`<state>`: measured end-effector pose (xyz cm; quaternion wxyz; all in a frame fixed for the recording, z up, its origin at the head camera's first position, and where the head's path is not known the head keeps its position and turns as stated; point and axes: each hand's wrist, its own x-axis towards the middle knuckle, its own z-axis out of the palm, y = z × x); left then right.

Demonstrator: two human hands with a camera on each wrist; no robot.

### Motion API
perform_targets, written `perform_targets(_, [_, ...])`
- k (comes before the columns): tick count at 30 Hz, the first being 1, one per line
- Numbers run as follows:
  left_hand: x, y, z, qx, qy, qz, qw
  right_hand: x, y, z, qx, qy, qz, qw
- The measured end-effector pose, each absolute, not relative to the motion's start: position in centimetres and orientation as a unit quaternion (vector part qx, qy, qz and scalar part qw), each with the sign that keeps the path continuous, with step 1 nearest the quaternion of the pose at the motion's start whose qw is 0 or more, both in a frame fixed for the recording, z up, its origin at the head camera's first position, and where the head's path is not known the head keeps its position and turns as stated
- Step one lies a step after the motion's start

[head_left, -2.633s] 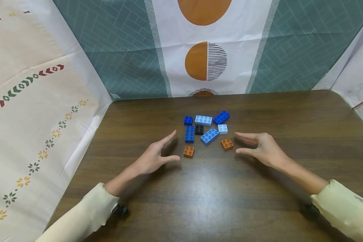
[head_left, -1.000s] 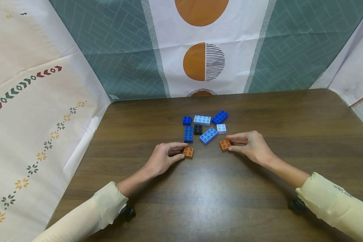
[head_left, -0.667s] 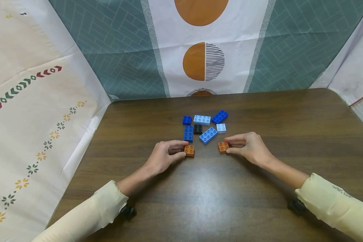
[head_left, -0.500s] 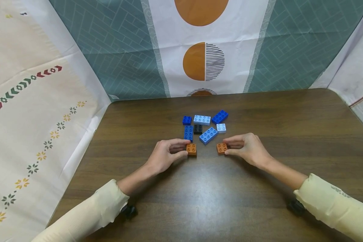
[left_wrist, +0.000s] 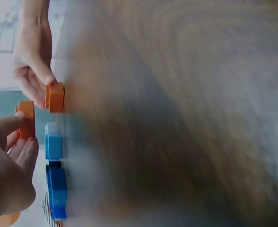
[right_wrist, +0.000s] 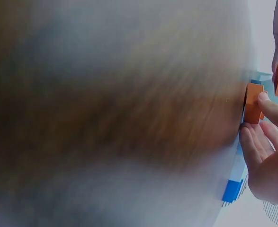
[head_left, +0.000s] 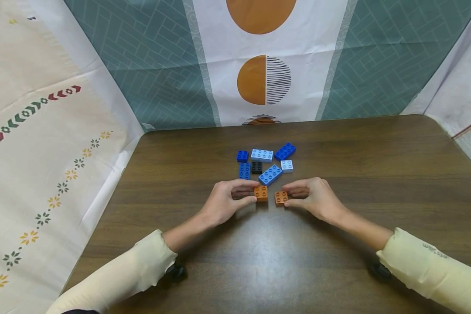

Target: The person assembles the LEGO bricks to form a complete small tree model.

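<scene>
My left hand (head_left: 225,203) pinches an orange two-by-two toy brick (head_left: 261,193) between thumb and fingers. In the left wrist view this brick (left_wrist: 27,120) is held up off the tabletop, studs upward. Facing it, my right hand (head_left: 318,200) grips a second orange brick (head_left: 281,198) by its right end. That brick (right_wrist: 254,104) sits at table level in the right wrist view, lower than the other. A narrow gap separates the two orange bricks. Fingertips hide part of each brick's sides.
Just behind the hands lie a blue brick (head_left: 244,170), a black brick (head_left: 257,167), a lighter blue brick (head_left: 270,175) and a pale square brick (head_left: 287,166). Farther back are a small dark blue brick (head_left: 242,156), a pale long brick (head_left: 262,155) and a dark blue brick (head_left: 285,151).
Both hands have closed on the orange bricks and brought them toward each other. The left brick has risen and moved right; the right one has slid left and nearer. Other bricks stay put.
</scene>
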<state>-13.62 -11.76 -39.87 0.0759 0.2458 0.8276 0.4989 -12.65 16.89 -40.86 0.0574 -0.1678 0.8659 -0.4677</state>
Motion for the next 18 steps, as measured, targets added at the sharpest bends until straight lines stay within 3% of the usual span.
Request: perform_targets(18, [-13.2,-8.9,-40.9,0.252,0.804,0.529,0.102,-12.3,15.9,-41.1,-0.188,0.861,-0.468,0.063])
